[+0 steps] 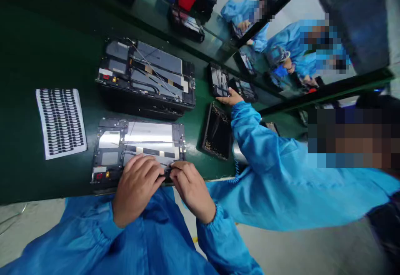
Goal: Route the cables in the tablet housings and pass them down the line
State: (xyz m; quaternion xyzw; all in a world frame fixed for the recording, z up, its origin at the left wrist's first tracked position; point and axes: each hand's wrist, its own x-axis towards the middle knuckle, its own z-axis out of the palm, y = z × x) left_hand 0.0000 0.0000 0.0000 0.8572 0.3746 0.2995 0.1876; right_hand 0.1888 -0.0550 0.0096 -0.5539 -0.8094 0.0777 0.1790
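An opened tablet chassis [148, 131], with silver plates, a black strip and thin cables, lies on the bench in front of me. My left hand [137, 187] rests over its near edge, fingers curled and pinched together. Beside it, my right hand [191, 189] pinches at the chassis's near right corner, its fingertips close to the left ones. A small dark piece shows between the two hands, but the fingers hide most of it. Behind this chassis stands a stack of similar opened tablets [159, 73].
A white sheet of black stickers [61, 121] lies at the left on the green bench [28, 150]. To the right is a black tray [218, 131] of tiny brass-coloured parts. A co-worker's hand [231, 98] touches another device [219, 81]. Several people sit beyond a dark frame.
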